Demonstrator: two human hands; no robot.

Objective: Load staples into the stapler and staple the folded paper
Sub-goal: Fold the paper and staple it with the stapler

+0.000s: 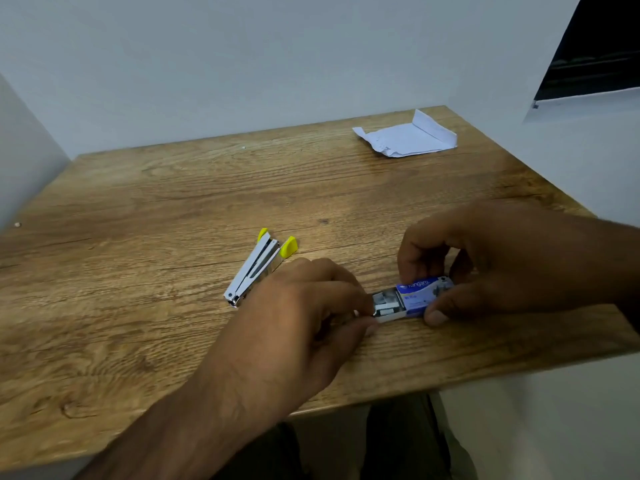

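A small blue staple box lies on the wooden table near its front edge. My right hand grips the blue sleeve from above. The inner tray is slid partway out to the left, showing silvery staples, and the fingertips of my left hand pinch the tray's left end. A white stapler with yellow ends lies opened flat on the table just left of my left hand, untouched. The folded white paper rests at the far right corner.
Pale walls close the table in at the back and on the left. The table's right edge and front edge run near my right hand. A dark window sits at the upper right. My legs show below the front edge.
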